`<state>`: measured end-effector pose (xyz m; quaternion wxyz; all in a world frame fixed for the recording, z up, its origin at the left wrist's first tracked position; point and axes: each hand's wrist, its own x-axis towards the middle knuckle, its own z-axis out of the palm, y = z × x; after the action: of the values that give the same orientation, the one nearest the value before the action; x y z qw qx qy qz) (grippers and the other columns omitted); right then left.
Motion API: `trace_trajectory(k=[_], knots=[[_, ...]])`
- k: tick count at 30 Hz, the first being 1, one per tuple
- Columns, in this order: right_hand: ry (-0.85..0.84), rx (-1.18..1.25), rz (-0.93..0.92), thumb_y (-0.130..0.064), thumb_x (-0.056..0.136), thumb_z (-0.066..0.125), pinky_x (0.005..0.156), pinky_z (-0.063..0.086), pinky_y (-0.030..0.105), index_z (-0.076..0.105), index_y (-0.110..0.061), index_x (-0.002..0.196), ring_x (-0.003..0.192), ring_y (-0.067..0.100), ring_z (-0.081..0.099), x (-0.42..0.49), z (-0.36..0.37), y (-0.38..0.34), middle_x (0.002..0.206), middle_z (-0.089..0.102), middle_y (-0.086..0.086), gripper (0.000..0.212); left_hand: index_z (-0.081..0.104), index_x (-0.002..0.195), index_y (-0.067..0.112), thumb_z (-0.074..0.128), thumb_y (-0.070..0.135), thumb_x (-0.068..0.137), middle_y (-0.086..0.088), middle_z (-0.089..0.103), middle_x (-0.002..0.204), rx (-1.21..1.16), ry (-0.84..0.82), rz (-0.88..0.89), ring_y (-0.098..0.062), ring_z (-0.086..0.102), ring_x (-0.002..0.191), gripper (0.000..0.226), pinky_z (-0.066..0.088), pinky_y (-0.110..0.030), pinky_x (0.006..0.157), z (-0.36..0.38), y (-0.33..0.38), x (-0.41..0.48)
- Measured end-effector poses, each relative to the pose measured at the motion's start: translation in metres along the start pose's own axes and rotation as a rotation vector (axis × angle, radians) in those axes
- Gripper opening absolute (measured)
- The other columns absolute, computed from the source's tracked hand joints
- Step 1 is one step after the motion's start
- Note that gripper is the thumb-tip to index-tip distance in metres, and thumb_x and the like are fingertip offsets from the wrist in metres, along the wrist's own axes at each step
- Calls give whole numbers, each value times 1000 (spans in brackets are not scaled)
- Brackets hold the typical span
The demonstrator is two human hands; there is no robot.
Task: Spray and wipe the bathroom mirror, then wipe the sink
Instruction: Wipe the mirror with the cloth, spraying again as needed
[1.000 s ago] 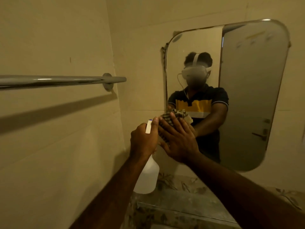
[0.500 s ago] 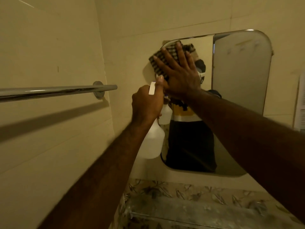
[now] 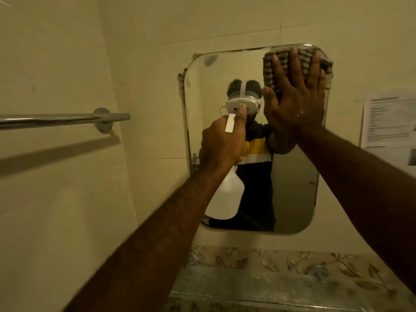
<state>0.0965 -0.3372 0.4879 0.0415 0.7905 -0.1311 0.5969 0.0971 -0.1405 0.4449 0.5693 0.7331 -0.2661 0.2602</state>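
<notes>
A rounded rectangular mirror (image 3: pixel 295 190) hangs on the beige tiled wall ahead. My right hand (image 3: pixel 297 102) lies flat with fingers spread, pressing a checked cloth (image 3: pixel 324 64) against the mirror's top right corner. My left hand (image 3: pixel 221 145) is wrapped around the neck of a white spray bottle (image 3: pixel 226 197), thumb beside its white trigger, held in front of the mirror's lower left part. The mirror reflects a person wearing a headset. The sink is out of view below.
A chrome towel rail (image 3: pixel 56 119) juts from the left wall at hand height. A printed paper sheet (image 3: pixel 391 122) is stuck right of the mirror. Below the mirror run leaf-patterned tiles (image 3: pixel 281 262) and a grey ledge (image 3: pixel 258 289).
My right hand has swept the cloth from the mirror's lower left, up to its top left, then across to the top right corner. The left hand kept hold of the bottle.
</notes>
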Motion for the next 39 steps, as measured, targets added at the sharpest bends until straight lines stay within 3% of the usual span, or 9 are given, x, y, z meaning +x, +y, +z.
trace_trajectory(k=[3, 8, 13, 18, 20, 23, 28, 32, 39], knots=[[-16, -10, 26, -67, 101, 26, 125, 5, 61, 7, -43, 162, 157, 41, -3, -23, 3, 15, 173, 2, 1, 68, 64, 82, 26, 31, 79, 87, 4, 68, 70, 30, 2, -25, -19, 69, 59, 63, 62, -45, 59, 20, -3, -5], [-63, -10, 59, -63, 103, 31, 124, 6, 62, 8, -41, 162, 156, 42, -4, -68, 12, 30, 173, 1, 2, 68, 65, 103, 17, 40, 65, 95, -1, 68, 86, -22, -56, -45, -18, 68, 61, 55, 55, -25, 40, 35, -6, -25], [-113, -32, 90, -53, 106, 36, 124, 8, 64, 8, -37, 163, 156, 44, -4, -125, 28, 35, 173, 0, 6, 66, 64, 101, 15, 41, 60, 98, 0, 66, 80, -25, -96, -83, -12, 65, 60, 50, 55, -22, 42, 38, -20, -48], [-193, -33, 107, -53, 106, 30, 123, 11, 67, 5, -36, 163, 156, 46, -6, -185, 43, 38, 173, -1, 8, 65, 59, 88, 22, 42, 56, 98, 9, 59, 71, -75, -132, -170, -7, 60, 59, 39, 63, -36, 54, 39, -35, -70], [-232, -16, 144, -53, 105, 29, 122, 14, 67, 5, -36, 163, 156, 46, -5, -205, 46, 37, 173, -1, 7, 65, 53, 79, 32, 42, 57, 98, 12, 56, 68, -64, -149, -194, -7, 59, 57, 33, 62, -32, 52, 38, -41, -77], [-282, 31, 224, -48, 106, 28, 120, 20, 69, 9, -31, 164, 155, 47, -3, -231, 46, 32, 173, 1, 9, 64, 54, 79, 31, 41, 60, 96, 7, 59, 67, -35, -156, -235, -10, 60, 54, 36, 51, -22, 42, 38, -58, -88], [-345, 177, 435, -39, 107, 32, 113, 25, 76, 7, -34, 164, 155, 46, -8, -273, 52, 9, 172, -4, 4, 62, 58, 91, 24, 42, 62, 95, 3, 58, 67, -69, -172, -348, -10, 57, 53, 42, 43, -18, 37, 29, -89, -104], [-382, 297, 606, -32, 107, 39, 115, 20, 70, 11, -31, 164, 154, 47, -8, -296, 56, -29, 172, -4, 5, 64, 57, 82, 26, 41, 63, 95, 4, 59, 67, -34, -173, -405, -11, 57, 55, 42, 42, -17, 38, 13, -110, -115], [-473, 460, 678, -29, 108, 40, 120, 15, 65, 18, -30, 162, 155, 41, -11, -324, 66, -98, 172, -5, 1, 58, 61, 85, 21, 42, 61, 95, 4, 64, 70, 45, -80, -394, -14, 62, 58, 46, 43, -14, 36, -23, -147, -121]])
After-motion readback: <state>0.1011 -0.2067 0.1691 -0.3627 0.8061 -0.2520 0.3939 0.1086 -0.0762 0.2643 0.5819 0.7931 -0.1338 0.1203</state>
